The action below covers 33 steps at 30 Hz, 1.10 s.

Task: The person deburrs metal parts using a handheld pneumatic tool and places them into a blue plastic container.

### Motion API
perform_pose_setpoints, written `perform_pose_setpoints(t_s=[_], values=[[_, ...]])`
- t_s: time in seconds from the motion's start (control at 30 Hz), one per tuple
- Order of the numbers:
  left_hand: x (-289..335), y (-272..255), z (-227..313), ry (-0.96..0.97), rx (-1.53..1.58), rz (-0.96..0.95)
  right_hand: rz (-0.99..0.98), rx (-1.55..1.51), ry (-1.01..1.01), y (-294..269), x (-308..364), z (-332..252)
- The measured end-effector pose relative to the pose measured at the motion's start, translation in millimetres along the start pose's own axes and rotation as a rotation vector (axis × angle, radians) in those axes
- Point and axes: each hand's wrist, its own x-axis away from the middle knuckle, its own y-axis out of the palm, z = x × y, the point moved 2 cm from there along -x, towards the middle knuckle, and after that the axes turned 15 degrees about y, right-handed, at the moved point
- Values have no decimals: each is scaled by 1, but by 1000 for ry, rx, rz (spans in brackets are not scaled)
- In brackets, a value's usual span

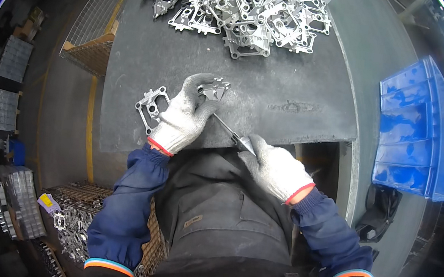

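My left hand (183,114), in a white knit glove with grey fingers, is closed around a small silver metal casting (218,89) above the grey tabletop. The fingers hide part of the casting. In my gloved right hand (276,170) is a hand tool with a slim metal shaft (225,124), perhaps a file. Its shaft slants up and left, and its tip ends beside the left thumb, close to the casting. Just left of my left hand, another openwork casting (147,98) lies on the table.
A heap of similar castings (248,11) covers the table's far end. To the right stands a blue plastic bin (411,134). A wire basket (94,28) is beyond the table's left edge; another basket (156,246), holding metal parts, sits at lower left.
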Motion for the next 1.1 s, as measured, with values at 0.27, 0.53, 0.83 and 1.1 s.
perform_pose_setpoints(t_s=[0.27,0.53,0.83,1.1], values=[[-3,1,4,-46,-54,-21,7,-185,-62,16,-3,7],[-2,1,3,-57,2,6,28,-209,6,24,-1,11],[-2,-2,-1,-44,-16,2,-20,-348,-42,25,-2,14],[0,1,-4,-31,5,16,-29,-256,64,34,-2,11]])
